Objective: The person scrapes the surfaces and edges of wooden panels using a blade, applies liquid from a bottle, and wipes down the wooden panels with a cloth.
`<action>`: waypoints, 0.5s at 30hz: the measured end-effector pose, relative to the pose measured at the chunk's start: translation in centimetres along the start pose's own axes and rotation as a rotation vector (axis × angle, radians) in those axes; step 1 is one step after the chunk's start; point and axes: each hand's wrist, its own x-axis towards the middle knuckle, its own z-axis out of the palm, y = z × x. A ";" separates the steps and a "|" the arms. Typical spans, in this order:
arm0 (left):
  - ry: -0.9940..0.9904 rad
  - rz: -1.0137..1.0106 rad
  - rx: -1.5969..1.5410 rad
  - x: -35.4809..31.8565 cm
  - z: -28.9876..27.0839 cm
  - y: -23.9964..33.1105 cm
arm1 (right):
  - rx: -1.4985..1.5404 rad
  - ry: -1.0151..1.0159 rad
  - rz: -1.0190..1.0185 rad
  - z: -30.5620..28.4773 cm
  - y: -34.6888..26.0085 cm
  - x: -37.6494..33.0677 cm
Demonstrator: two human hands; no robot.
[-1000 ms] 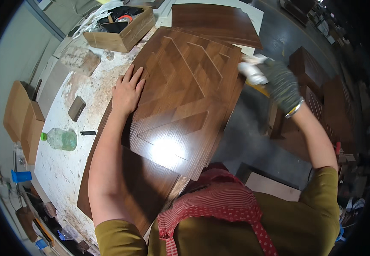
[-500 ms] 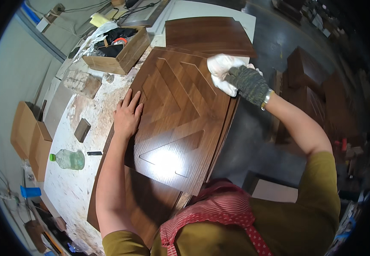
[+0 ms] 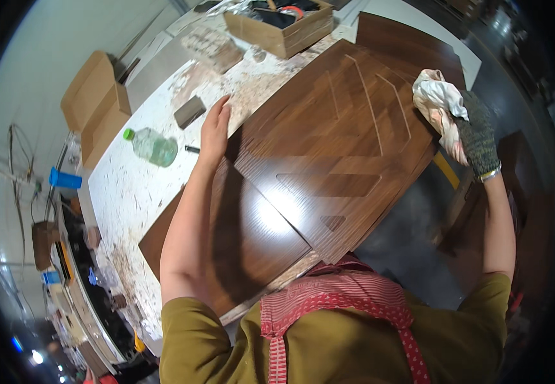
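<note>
A dark brown wood-grain panel [image 3: 316,137] with carved angular grooves lies aslant before me, on top of other brown panels. My bare left hand [image 3: 215,131] is at its left edge, fingers stretched out and holding nothing; whether it touches the panel I cannot tell. In a dark knitted glove, my right hand [image 3: 480,131] grips a crumpled white cloth [image 3: 441,109] at the panel's right edge. Part of a plain lower panel [image 3: 245,240] shows nearer to me, under my left forearm. A further brown panel [image 3: 412,45] lies at the far end.
On the stained white table [image 3: 120,205] at left are a green-capped bottle [image 3: 154,147], a small grey block [image 3: 190,112] and a larger worn block [image 3: 212,48]. A cardboard box [image 3: 284,35] of odds and ends stands at the back. An open carton [image 3: 98,105] sits beyond the table's left edge.
The view has turned, so the table things appear farther right. My left hand has shifted along the panel's left edge toward its near corner. The cloth has moved out to the right edge.
</note>
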 end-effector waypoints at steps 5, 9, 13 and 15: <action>0.217 -0.329 -0.357 -8.5 1.6 -0.2 | 0.217 -0.029 0.203 5.7 -2.5 -2.1; 0.406 -0.560 -0.752 -9.5 5.8 3.2 | 0.233 -0.042 0.215 9.1 -1.9 -3.2; 0.532 -0.464 -0.648 -8.0 7.8 1.3 | -0.014 -0.035 0.079 8.5 -7.7 -1.5; 0.548 -0.436 -0.585 -7.2 8.7 1.1 | 0.606 -0.042 0.223 9.6 -5.8 -1.7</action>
